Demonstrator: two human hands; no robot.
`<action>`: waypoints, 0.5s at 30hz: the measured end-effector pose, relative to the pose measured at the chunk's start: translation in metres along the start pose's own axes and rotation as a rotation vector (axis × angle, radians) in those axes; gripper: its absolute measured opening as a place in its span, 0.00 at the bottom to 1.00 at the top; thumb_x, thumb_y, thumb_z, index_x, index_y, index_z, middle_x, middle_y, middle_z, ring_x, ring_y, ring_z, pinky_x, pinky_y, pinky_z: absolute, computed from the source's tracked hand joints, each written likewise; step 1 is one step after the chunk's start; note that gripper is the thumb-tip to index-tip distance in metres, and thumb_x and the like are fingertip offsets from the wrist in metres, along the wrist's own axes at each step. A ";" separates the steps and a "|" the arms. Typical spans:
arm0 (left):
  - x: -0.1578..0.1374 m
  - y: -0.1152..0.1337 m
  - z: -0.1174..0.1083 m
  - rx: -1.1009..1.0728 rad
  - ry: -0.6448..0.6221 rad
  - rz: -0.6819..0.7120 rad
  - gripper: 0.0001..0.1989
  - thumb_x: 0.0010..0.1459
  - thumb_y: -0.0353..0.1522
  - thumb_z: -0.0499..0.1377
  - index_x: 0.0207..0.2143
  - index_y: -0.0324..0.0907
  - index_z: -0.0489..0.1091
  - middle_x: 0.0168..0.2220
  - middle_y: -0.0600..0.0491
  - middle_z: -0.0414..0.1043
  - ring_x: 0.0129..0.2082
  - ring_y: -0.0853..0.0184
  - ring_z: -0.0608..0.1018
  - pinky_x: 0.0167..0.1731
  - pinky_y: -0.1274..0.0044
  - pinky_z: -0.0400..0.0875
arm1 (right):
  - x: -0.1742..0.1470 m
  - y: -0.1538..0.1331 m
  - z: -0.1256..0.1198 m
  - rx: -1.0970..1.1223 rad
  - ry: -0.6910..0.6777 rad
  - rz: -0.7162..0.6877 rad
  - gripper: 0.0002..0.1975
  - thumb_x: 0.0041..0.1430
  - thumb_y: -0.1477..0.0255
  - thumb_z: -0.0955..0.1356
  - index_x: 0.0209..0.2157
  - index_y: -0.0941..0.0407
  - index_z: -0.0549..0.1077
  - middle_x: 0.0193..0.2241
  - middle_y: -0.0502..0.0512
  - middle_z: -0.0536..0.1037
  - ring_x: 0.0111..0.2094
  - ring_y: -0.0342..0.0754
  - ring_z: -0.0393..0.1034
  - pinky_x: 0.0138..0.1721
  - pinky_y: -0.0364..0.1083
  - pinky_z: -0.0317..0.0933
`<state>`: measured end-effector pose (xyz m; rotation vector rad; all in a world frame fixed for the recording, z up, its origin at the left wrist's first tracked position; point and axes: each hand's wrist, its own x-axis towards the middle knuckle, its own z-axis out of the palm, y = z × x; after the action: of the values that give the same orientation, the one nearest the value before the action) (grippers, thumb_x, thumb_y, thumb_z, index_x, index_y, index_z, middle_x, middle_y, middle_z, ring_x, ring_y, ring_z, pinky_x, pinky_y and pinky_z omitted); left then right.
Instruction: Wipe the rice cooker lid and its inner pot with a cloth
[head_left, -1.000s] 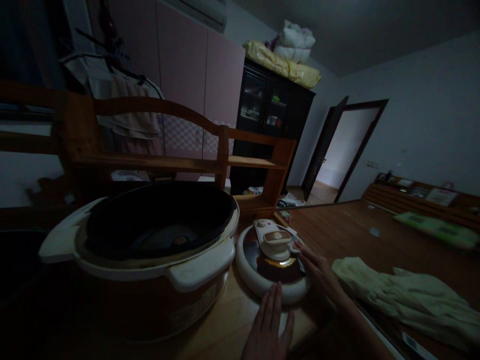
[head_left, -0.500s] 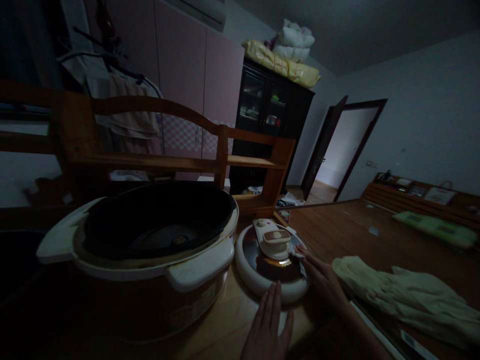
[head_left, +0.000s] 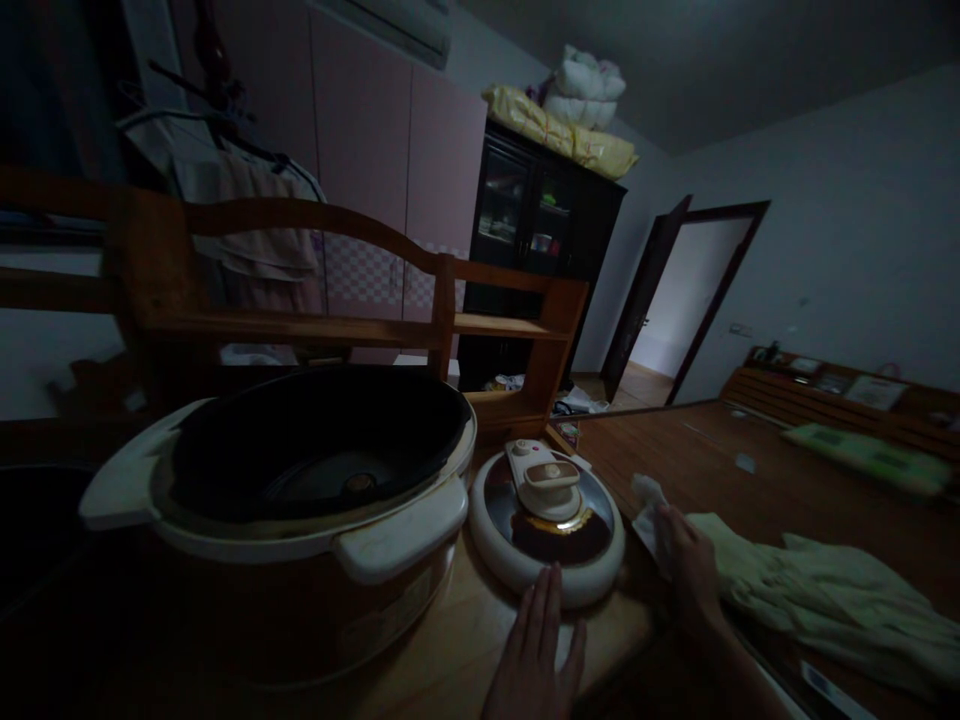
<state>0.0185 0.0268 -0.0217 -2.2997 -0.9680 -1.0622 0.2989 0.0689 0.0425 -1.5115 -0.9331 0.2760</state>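
Observation:
A round cooker lid (head_left: 510, 575) with a pale rim, dark glossy middle and raised handle lies on the wooden desk (head_left: 427, 650). My left hand (head_left: 532, 650) has its fingers stretched out, the tips at the lid's near rim. To the right of the lid, and apart from it, my right hand (head_left: 690, 565) is closed on a crumpled white tissue (head_left: 649, 505). Left of the lid stands a large white and brown electric cooker (head_left: 401, 530), uncovered, with a black inside and wide side handles.
A wooden shelf rack (head_left: 315, 325) rises behind the cooker. On the right lie a pale green cloth (head_left: 817, 580) and a flat whitish device (head_left: 836, 690). Farther back are a dark glass-fronted cabinet (head_left: 555, 215) and an open door (head_left: 649, 290).
My right hand has moved from the lid out to the right, taking the white tissue along. The left hand keeps its place at the rim.

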 end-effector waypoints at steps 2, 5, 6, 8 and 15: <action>0.000 0.001 0.002 -0.016 0.029 -0.014 0.26 0.57 0.32 0.60 0.57 0.47 0.57 0.67 0.35 0.39 0.62 0.50 0.60 0.54 0.64 0.66 | 0.010 -0.008 0.010 -0.003 -0.019 -0.003 0.24 0.53 0.52 0.68 0.40 0.57 0.79 0.39 0.56 0.81 0.41 0.58 0.73 0.38 0.48 0.67; 0.001 0.002 0.005 -0.017 0.066 -0.019 0.25 0.57 0.31 0.60 0.56 0.45 0.59 0.67 0.34 0.39 0.62 0.51 0.60 0.55 0.65 0.66 | 0.018 -0.017 0.031 -0.009 -0.178 -0.024 0.27 0.54 0.51 0.67 0.44 0.58 0.78 0.41 0.57 0.80 0.42 0.59 0.73 0.42 0.50 0.66; 0.001 0.002 0.006 -0.014 0.075 -0.018 0.24 0.57 0.31 0.60 0.56 0.45 0.59 0.67 0.34 0.39 0.62 0.51 0.60 0.55 0.65 0.66 | 0.018 -0.019 0.039 -0.014 -0.240 -0.035 0.27 0.54 0.51 0.66 0.44 0.59 0.78 0.40 0.57 0.81 0.42 0.60 0.73 0.42 0.51 0.67; 0.002 0.001 0.006 -0.012 0.089 -0.019 0.23 0.57 0.31 0.60 0.55 0.45 0.60 0.67 0.34 0.40 0.62 0.51 0.61 0.55 0.66 0.66 | 0.019 -0.020 0.053 -0.021 -0.328 -0.062 0.28 0.54 0.50 0.66 0.44 0.58 0.78 0.41 0.57 0.81 0.44 0.61 0.73 0.43 0.53 0.66; 0.003 0.000 0.001 -0.022 0.058 -0.018 0.22 0.57 0.31 0.59 0.54 0.45 0.61 0.62 0.37 0.57 0.61 0.52 0.62 0.52 0.65 0.69 | 0.030 -0.024 0.076 -0.043 -0.475 -0.185 0.27 0.51 0.51 0.69 0.47 0.53 0.77 0.51 0.52 0.75 0.59 0.60 0.60 0.61 0.57 0.48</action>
<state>0.0205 0.0290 -0.0197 -2.2684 -0.9604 -1.1465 0.2588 0.1416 0.0597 -1.4114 -1.4534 0.4959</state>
